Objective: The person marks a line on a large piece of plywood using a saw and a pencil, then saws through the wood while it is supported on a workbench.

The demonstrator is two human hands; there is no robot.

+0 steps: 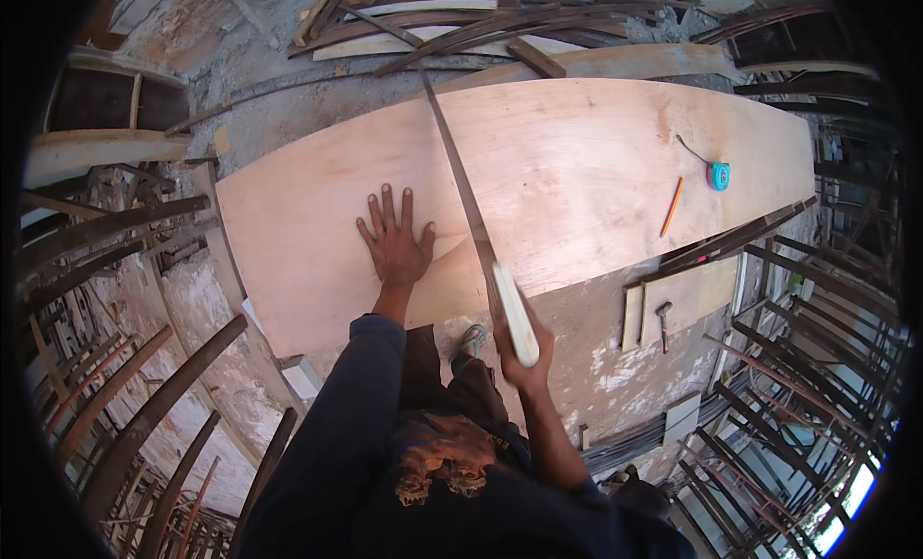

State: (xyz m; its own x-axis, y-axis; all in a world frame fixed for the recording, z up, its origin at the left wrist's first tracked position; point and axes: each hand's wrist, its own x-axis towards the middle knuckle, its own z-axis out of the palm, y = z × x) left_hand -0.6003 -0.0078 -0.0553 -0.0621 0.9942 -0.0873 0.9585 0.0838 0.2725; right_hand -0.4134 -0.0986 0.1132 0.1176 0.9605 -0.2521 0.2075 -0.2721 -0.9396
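Plywood [615, 165] edge borders floor space [586, 333]; right grip [535, 363] clasps saw [465, 189], left grip [398, 251] lies spread.

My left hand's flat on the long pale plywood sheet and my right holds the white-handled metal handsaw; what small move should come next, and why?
Probably one short stroke of the white-handled metal handsaw: your right hand grips it, it extends across the pale plywood sheet, and your left hand lies flat left of it. Whether it touches the wood is unclear.
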